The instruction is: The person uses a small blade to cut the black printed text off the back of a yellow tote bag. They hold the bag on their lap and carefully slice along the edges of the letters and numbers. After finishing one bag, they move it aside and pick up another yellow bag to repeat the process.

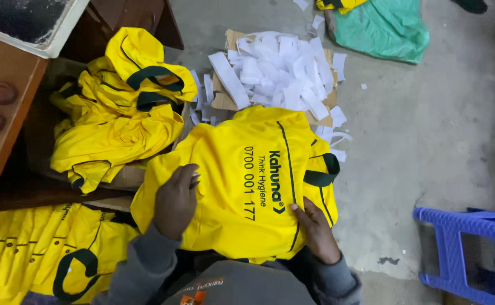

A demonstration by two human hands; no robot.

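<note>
**Two hands on a yellow bag**

On the lap of the person, close to the camera, lies a yellow bag (241, 181) with dark green trim and dark printing on its face. The left hand (175, 202) rests flat on the left part of the bag, fingers a little curled and pressing on the cloth. The right hand (317, 230) is at the lower right edge of the same bag; its fingers lie close together along the dark green seam line, and I cannot tell if they pinch the cloth or only touch it. Both arms wear grey sleeves (145, 260).

Beside the left arm, low on the left, a flat stack of yellow bags (27, 248) is lying, one dark green handle showing on top. Further up on the left, a loose heap of yellow bags (117, 107) sits in a cardboard box, next to a brown wooden table (4, 96).

Beyond the held bag, a pile of white paper strips (275, 73) covers a piece of cardboard on the grey concrete floor (428, 113). On the right stands a blue plastic stool (467, 248). At the far top lies a green cloth (383, 28).
</note>
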